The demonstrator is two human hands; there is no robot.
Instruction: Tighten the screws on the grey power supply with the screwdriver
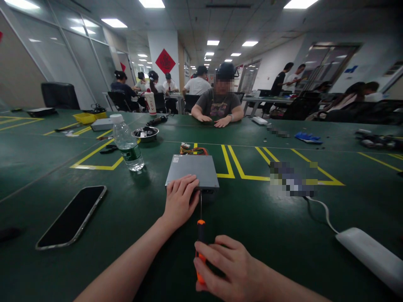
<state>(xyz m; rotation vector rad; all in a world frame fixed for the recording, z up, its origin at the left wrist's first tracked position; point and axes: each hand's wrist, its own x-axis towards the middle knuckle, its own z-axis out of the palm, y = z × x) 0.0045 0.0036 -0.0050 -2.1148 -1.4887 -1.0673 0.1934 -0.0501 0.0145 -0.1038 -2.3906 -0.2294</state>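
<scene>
A grey metal computer power supply (193, 167) lies flat on the green table, its bundle of coloured cables (195, 150) coming out at the far side. Over its near left corner my left hand (181, 197) is closed, fingers on the top face and thumb down at the front edge. My right hand (225, 264) grips an orange and black screwdriver (201, 230) by the handle. The screwdriver's thin shaft points away from me, and its tip meets the near face of the power supply. Whether the tip sits in a screw is too small to tell.
A water bottle (128, 144) stands left of the power supply, with a phone (74, 216) nearer me. Behind the bottle is a metal bowl (146, 134). At right lie a white power bank (368, 256) and its cable. Across the table a person (218, 98) sits.
</scene>
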